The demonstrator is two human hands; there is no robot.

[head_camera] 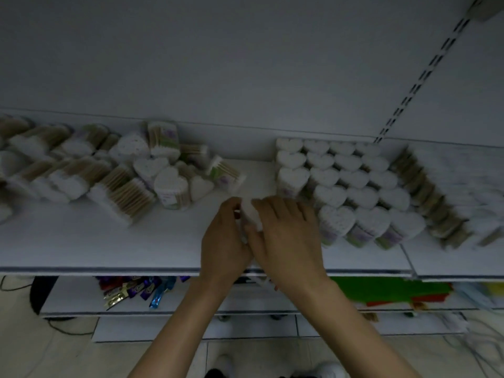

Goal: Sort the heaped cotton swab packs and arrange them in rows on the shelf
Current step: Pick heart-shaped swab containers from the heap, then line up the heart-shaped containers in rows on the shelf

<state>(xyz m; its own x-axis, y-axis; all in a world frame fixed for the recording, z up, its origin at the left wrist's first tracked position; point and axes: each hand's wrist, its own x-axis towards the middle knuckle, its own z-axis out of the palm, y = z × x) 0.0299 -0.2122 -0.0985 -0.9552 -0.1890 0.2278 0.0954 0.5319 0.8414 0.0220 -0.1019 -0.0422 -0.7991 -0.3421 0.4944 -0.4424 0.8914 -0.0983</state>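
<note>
Swab pack [252, 217] gripped by left hand [222, 241], right hand [286, 236], over open shelf [109, 246] gap

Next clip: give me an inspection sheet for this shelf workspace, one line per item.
Surface: white shelf, bare in the middle.
Job's things: loose heap of white cotton swab packs left; neat rows of heart-shaped packs right; one white pack in hand.
Clutter: shiny coloured wrappers and green and red sheets on the lower shelf.
Grippers: left hand and right hand both grip the white pack.
Cables: black cable on floor left; pale cables lower right.
Surroundings: white back panel with slotted upright; pale tiled floor.
</note>
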